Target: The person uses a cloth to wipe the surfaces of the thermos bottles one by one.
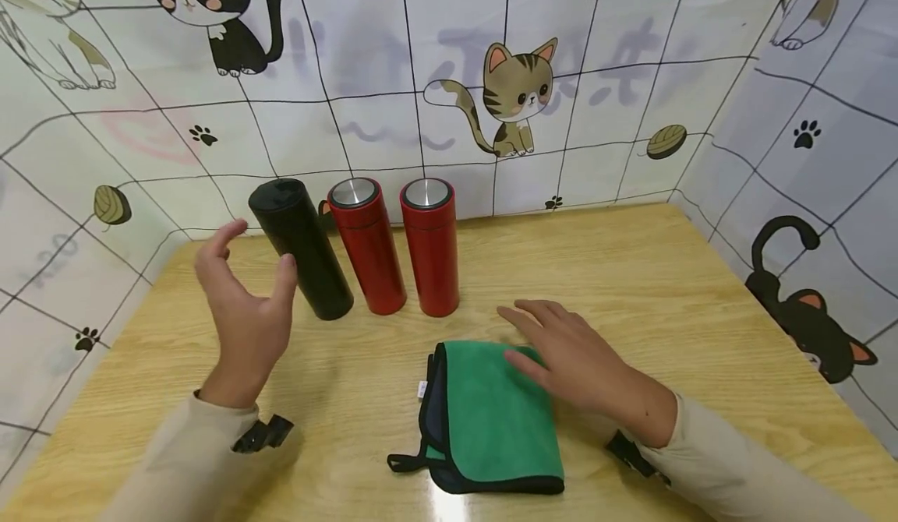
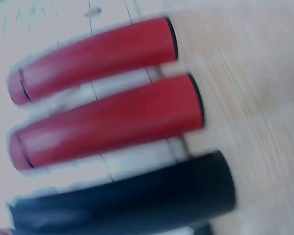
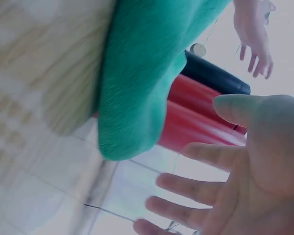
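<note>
In the head view, a black thermos flask [image 1: 302, 249] and two red thermos flasks [image 1: 368, 249] [image 1: 430, 253] with silver-topped lids stand in a row at the back left. My left hand [image 1: 247, 315] is raised just left of the black flask, thumb and fingers spread wide with nothing between them. A folded green cloth [image 1: 501, 421] with black edging and a small loop lies in front. Over its upper right corner hovers my right hand [image 1: 578, 354], fingers extended; the right wrist view shows the palm [image 3: 274, 156] free of anything, beside the cloth [image 3: 137, 83].
Behind the wooden table [image 1: 603, 265] hangs a white sheet [image 1: 365, 62] printed with cats and grid lines, which also covers both sides. The flasks stand close to its back part. Black straps [image 1: 263, 434] sit at both wrists.
</note>
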Action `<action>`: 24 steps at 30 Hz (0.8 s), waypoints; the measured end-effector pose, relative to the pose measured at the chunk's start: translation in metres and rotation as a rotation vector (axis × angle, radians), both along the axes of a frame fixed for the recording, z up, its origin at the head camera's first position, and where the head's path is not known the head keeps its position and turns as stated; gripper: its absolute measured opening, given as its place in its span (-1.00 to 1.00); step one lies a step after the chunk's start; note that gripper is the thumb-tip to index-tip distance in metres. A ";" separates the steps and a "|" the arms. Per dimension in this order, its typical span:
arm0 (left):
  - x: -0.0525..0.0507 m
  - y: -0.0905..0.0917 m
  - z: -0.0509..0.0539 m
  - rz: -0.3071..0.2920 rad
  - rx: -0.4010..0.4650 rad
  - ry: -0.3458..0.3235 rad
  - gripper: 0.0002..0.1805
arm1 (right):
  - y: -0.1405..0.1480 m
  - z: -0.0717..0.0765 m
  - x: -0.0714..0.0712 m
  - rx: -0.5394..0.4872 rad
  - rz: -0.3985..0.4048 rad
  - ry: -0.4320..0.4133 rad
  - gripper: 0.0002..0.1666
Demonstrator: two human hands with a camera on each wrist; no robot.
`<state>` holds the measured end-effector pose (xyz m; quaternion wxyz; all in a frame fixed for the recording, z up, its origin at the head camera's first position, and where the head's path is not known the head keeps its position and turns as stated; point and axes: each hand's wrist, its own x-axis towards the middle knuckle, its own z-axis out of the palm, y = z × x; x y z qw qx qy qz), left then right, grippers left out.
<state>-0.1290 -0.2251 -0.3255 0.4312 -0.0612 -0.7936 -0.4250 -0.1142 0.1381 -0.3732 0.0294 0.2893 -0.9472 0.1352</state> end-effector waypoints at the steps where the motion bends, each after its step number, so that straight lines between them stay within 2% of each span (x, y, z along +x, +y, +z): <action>1: 0.005 0.005 -0.002 -0.012 -0.076 -0.015 -0.41 | 0.000 0.002 0.001 0.004 -0.001 0.020 -0.27; 3: 0.017 0.021 -0.003 -0.053 -0.264 -0.118 -0.40 | 0.000 0.007 0.002 0.012 0.006 0.058 -0.23; 7: 0.037 0.061 -0.006 -0.123 -0.655 -0.468 -0.21 | 0.002 0.015 0.001 0.023 0.005 0.119 -0.18; 9: 0.043 0.076 -0.010 -0.152 -0.789 -0.575 -0.10 | 0.004 0.017 0.001 0.036 0.005 0.140 -0.16; 11: 0.047 0.086 -0.015 -0.161 -0.866 -0.610 -0.04 | 0.005 0.017 0.000 0.067 0.003 0.138 -0.14; 15: 0.048 0.097 -0.022 -0.153 -0.919 -0.582 0.02 | 0.005 0.016 0.001 0.107 0.007 0.123 -0.11; 24: 0.048 0.100 -0.023 -0.172 -0.888 -0.585 0.02 | 0.004 0.014 0.003 0.120 0.012 0.104 -0.09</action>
